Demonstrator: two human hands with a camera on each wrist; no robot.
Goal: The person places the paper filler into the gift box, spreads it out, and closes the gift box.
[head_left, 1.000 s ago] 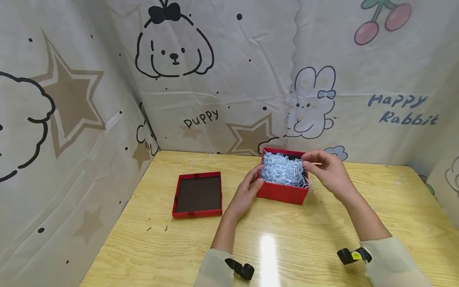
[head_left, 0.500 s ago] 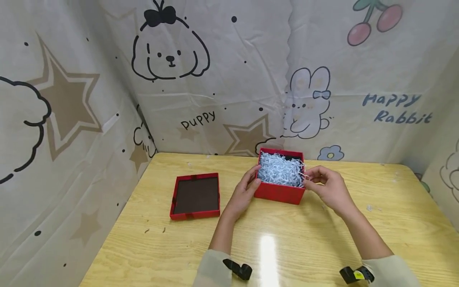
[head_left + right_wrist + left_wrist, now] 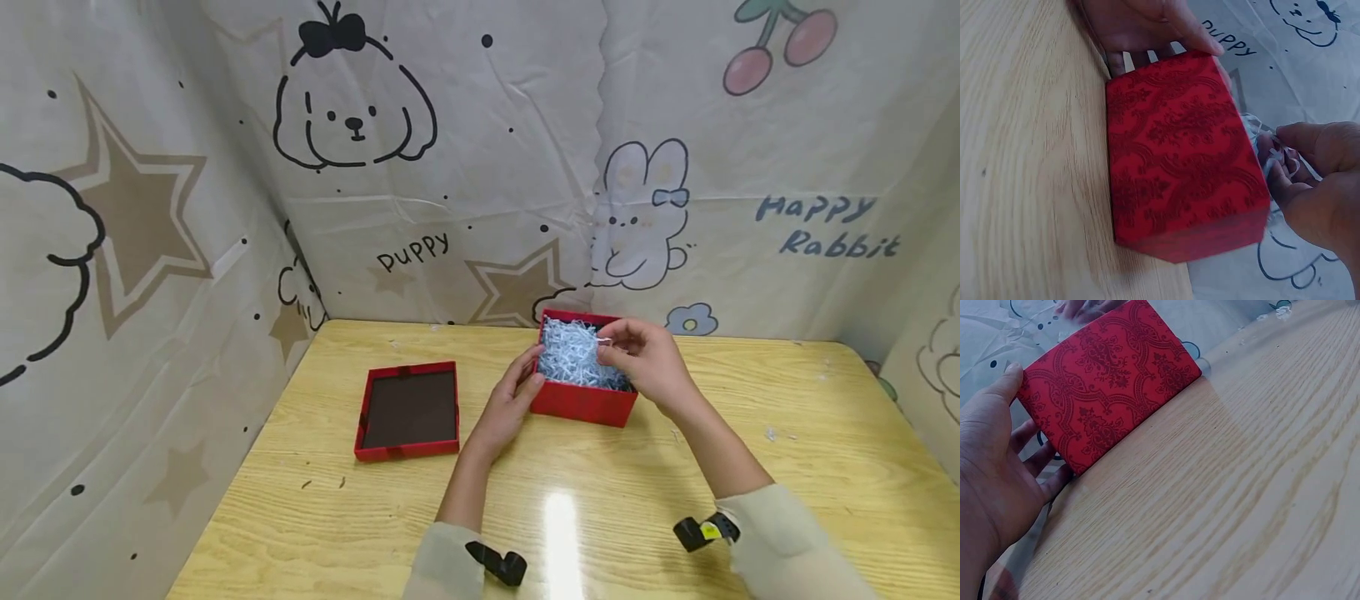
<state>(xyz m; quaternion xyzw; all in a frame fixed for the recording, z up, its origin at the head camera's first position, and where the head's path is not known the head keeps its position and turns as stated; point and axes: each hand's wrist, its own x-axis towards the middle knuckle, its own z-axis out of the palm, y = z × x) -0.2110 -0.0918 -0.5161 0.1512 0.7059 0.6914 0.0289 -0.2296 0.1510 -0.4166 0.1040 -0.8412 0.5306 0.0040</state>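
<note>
A red patterned gift box (image 3: pixel 581 405) stands on the table, filled with pale blue shredded paper (image 3: pixel 567 354). My left hand (image 3: pixel 506 408) holds the box at its left end. In the left wrist view the thumb lies at the upper corner and the other fingers run along the side wall (image 3: pixel 1107 384). Over the right part of the filling, my right hand (image 3: pixel 651 364) pinches a few paper strands (image 3: pixel 1280 155) between thumb and fingers. It partly covers the right rim.
Left of the box lies its red lid (image 3: pixel 408 408), dark inside face up. Paper scraps (image 3: pixel 772 435) are scattered on the wooden table (image 3: pixel 615 517) at the right, and two small dark bits near the lid. A printed curtain (image 3: pixel 450 158) hangs behind and along the left.
My right hand has gone from the box's right rim down to its right side, then back up and left over the filling with strands in its fingers. The left hand keeps its hold.
</note>
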